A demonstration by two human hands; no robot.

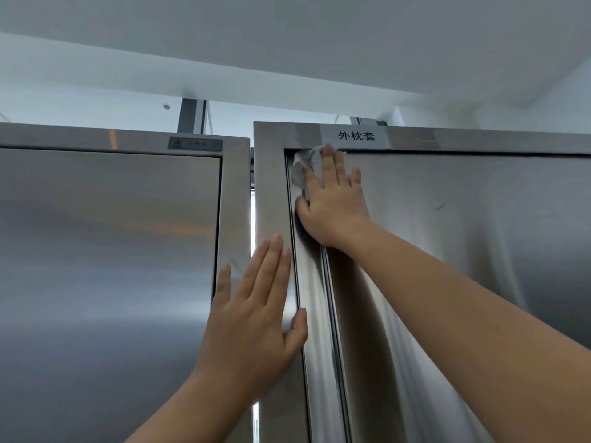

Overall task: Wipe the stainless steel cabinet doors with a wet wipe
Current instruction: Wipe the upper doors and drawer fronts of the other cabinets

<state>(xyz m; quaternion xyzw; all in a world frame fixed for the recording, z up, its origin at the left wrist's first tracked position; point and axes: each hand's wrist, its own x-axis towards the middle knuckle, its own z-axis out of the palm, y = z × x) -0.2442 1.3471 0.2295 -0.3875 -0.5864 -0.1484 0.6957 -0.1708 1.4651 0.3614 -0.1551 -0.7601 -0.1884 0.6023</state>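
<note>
Two stainless steel cabinets stand side by side and fill the view. My right hand (332, 203) lies flat with straight fingers on the upper left corner of the right cabinet door (463, 251), pressing a crumpled white wet wipe (305, 166) against it just below the top frame. My left hand (256, 314) rests flat on the left frame post of the right cabinet (271, 193), fingers pointing up, the thumb over the frame's inner edge. The left cabinet door (105, 251) is closed and untouched.
A white label with black characters (355, 135) is stuck on the top frame of the right cabinet. A small nameplate (195, 144) sits on the left cabinet's top frame. A narrow gap (252, 225) separates the cabinets. The white ceiling hangs close above.
</note>
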